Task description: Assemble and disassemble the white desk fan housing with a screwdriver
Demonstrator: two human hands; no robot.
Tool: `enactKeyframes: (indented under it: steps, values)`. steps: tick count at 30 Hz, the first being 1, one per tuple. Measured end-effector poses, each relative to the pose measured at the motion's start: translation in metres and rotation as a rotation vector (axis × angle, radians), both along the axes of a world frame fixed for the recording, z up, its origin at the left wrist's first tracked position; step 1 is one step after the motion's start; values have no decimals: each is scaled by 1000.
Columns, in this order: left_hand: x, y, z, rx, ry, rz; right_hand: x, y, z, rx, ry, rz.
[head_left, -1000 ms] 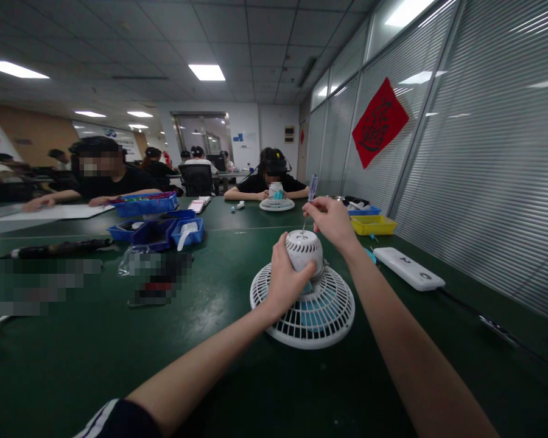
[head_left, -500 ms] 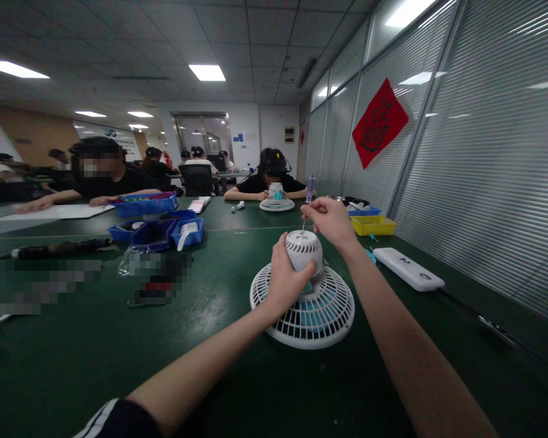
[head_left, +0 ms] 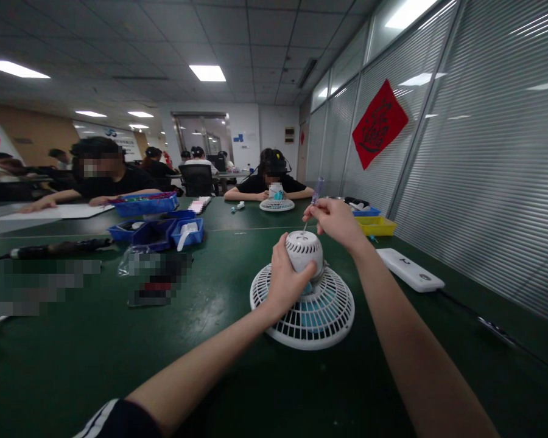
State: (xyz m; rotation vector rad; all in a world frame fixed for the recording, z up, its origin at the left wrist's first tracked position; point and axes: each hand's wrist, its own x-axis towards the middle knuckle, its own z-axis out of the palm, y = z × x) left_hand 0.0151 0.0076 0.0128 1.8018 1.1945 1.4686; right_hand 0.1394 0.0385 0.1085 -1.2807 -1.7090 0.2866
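Observation:
A small white fan (head_left: 304,250) lies face down on the green table, its round grille (head_left: 285,331) flat below and its motor housing on top. Pale blue blades show through the grille bars. My left hand (head_left: 287,280) is wrapped round the left and near side of the housing. Between the fingertips of my right hand (head_left: 332,219) is a screwdriver (head_left: 318,187) with a clear purplish handle. It tilts with the handle to the right, and its thin shaft runs down to the top of the housing. The exact spot where the tip meets is too small to make out.
Blue bins (head_left: 153,233) with parts stand at the left, a yellow tray (head_left: 379,226) at the right. A white power strip (head_left: 410,269) with a cable lies right of my forearm. Across the table a person (head_left: 251,185) sits behind another fan (head_left: 276,205).
The screwdriver has gone from nearly upright to leaning right, and my right hand has shifted slightly right with it. My left hand and the fan have stayed in place.

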Motion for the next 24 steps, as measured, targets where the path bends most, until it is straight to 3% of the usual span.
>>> enactKeyframes:
  steps: [11, 14, 20, 24]
  values:
    - [0, -1, -3, 4, 29, 1, 22, -19, 17, -30, -31, 1]
    - [-3, -5, 0, 73, 112, 21, 22, -20, 18, -11, -66, -13]
    - [-18, -9, 23, 523, 508, 1, 19, -26, 22, -6, -140, -79]
    - [-30, -9, 47, 568, 709, 16, 19, -28, 23, 7, -153, -97]
